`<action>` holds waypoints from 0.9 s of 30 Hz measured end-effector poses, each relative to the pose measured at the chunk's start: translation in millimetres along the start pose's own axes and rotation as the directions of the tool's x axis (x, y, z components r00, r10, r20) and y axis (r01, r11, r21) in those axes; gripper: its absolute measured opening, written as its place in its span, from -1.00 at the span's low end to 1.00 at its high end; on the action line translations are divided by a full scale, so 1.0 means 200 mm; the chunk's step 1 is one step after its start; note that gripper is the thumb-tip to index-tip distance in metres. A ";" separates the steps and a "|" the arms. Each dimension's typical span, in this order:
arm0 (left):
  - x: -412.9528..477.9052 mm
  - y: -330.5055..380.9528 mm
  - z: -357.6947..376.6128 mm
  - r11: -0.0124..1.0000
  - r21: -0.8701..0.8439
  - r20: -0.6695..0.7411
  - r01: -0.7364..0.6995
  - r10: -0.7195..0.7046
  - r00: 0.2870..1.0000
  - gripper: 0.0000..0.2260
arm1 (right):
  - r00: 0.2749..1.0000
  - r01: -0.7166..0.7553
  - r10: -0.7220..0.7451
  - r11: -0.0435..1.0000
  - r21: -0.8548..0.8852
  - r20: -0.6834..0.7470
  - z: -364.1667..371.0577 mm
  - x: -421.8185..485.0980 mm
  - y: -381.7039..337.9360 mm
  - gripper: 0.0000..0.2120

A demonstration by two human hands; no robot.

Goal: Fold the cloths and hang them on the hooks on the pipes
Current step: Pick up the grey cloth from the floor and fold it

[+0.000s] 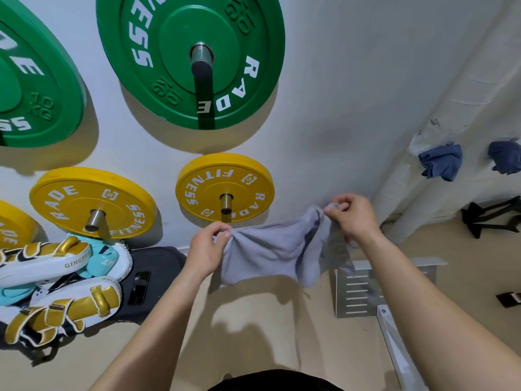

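Observation:
A pale grey cloth (267, 252) hangs in the air in front of me, stretched between both hands. My left hand (207, 249) pinches its left top corner. My right hand (352, 215) pinches the right top corner a little higher. The cloth sags in the middle and its right part droops in folds. At the right, two blue cloths (441, 162) (504, 160) hang bunched on the white wrapped pipes (400, 176) running along the wall.
Green plates (191, 60) and yellow plates (225, 187) hang on pegs on the white wall. White-and-gold pads (56, 283) lie on a dark mat at the left. A grey metal bracket (363, 289) stands on the beige floor, black stands (490, 218) at far right.

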State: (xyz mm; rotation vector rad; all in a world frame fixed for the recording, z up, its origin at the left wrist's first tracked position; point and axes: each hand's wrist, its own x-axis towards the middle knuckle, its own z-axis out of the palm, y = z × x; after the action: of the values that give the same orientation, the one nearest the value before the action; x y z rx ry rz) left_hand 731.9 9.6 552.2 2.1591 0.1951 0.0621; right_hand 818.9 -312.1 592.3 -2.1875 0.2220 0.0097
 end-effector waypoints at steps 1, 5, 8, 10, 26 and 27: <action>0.00 0.04 0.04 1.000 -0.005 0.019 -0.013 0.013 1.000 -0.87 | 0.999 -0.040 0.040 0.999 0.011 0.007 0.04 -0.02 0.02 -0.83; -0.01 0.21 0.18 0.994 -0.105 0.058 0.030 -0.024 0.998 -0.98 | 0.986 -0.127 0.111 0.984 0.121 0.128 0.22 -0.14 0.07 -0.88; -0.05 0.32 0.23 0.960 -0.252 0.103 0.122 -0.099 0.990 -0.94 | 0.982 -0.111 0.067 0.962 0.250 0.175 0.31 -0.30 0.00 -0.90; -0.08 0.35 0.25 0.937 -0.307 0.143 0.164 -0.124 0.982 -0.96 | 0.976 -0.105 0.035 0.940 0.323 0.214 0.35 -0.38 -0.04 -0.90; -0.22 0.23 0.21 0.867 -0.438 0.194 0.238 -0.167 0.967 -0.95 | 0.959 -0.001 -0.103 0.930 0.368 0.263 0.37 -0.56 -0.09 -0.82; -0.22 0.24 0.21 0.868 -0.445 0.176 0.221 -0.157 0.972 -0.96 | 0.961 -0.006 -0.099 0.927 0.375 0.258 0.37 -0.56 -0.09 -0.84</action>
State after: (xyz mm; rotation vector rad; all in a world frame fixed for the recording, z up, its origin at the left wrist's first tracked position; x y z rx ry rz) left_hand 699.5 -59.1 569.3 1.6504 0.2835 -0.1386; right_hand 717.8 -224.8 572.0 -1.7848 0.0103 0.2247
